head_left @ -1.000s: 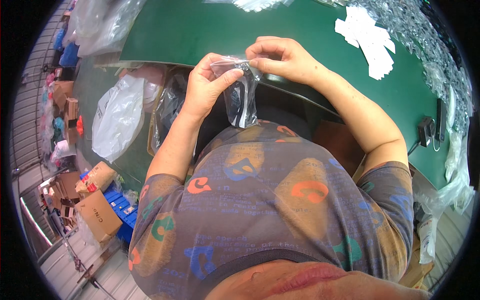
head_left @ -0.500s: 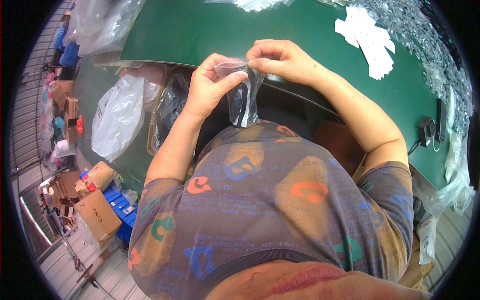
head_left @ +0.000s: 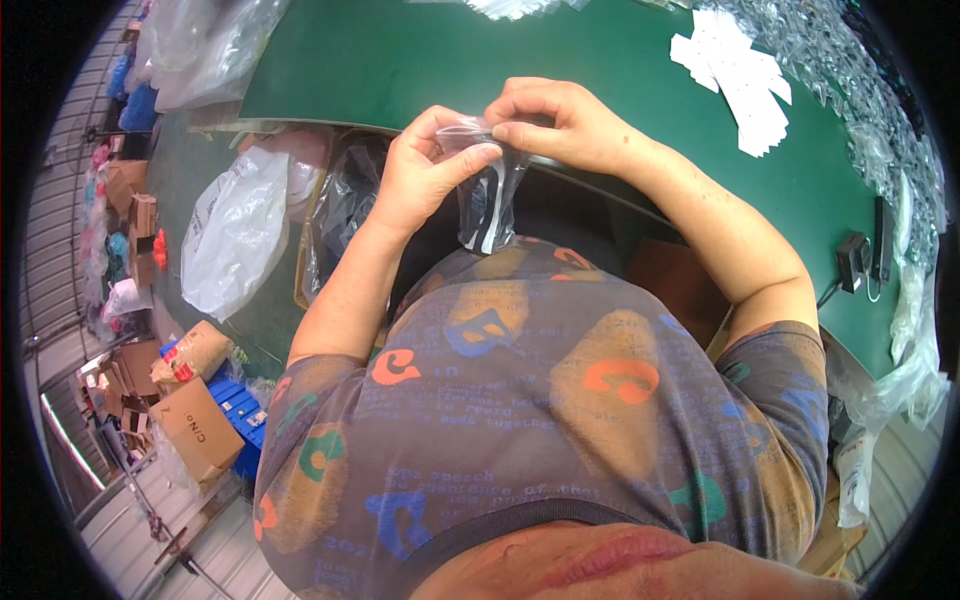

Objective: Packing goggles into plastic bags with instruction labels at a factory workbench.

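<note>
A clear plastic bag (head_left: 489, 205) with a dark item and a white strip inside hangs upright between my hands, just past the table's near edge. My left hand (head_left: 432, 165) grips the bag's top from the left, thumb laid across its front. At the upper right corner of the bag, my right hand (head_left: 548, 122) pinches the rim between thumb and forefinger. The bag's lower end reaches down to my shirt. What exactly the dark item is I cannot make out.
A green table (head_left: 400, 60) spreads ahead. White paper slips (head_left: 735, 75) lie on it at the right, beside heaped clear plastic bags (head_left: 850, 90). A black adapter (head_left: 853, 262) sits near the right edge. To the left are a white plastic bag (head_left: 235, 235) and a cardboard box (head_left: 197, 425).
My right hand has shifted slightly to the left along the bag's rim, closer to my left hand. The bag stays in both hands.
</note>
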A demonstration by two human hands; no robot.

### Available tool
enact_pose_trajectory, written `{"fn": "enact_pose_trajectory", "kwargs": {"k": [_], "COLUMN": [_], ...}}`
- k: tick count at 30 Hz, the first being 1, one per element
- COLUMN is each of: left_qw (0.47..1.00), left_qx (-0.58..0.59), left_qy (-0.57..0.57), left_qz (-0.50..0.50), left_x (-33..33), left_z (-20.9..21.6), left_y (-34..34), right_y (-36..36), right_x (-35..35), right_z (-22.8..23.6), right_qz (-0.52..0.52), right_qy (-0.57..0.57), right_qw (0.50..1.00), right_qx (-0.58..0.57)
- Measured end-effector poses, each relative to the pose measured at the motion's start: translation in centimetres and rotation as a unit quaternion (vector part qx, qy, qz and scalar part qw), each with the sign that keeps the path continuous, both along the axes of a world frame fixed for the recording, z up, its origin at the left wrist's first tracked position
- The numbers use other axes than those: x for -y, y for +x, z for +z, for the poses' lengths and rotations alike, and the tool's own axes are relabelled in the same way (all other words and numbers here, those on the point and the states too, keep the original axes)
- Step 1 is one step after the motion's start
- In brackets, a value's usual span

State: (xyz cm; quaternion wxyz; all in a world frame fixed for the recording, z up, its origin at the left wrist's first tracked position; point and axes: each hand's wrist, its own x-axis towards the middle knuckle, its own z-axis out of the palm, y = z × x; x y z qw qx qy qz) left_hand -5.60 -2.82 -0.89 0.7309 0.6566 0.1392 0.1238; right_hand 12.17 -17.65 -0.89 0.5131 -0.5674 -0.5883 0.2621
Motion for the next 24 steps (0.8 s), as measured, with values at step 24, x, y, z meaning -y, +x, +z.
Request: {"fn": "enact_pose_trajectory", "kwargs": {"k": [24], "left_qw": [0.999], "left_qx": [-0.020], "left_qy": [-0.006], "left_qz": [-0.027], "left_x": [0.6], "left_z": [-0.1], "left_y": [-0.2], "right_y": [-1.0], "right_x": [-0.1], "right_z": [-0.2], "right_qz": [-0.024], "right_qy": [0.055], "right_qw": [0.991], "right_qx": [0.119]}}
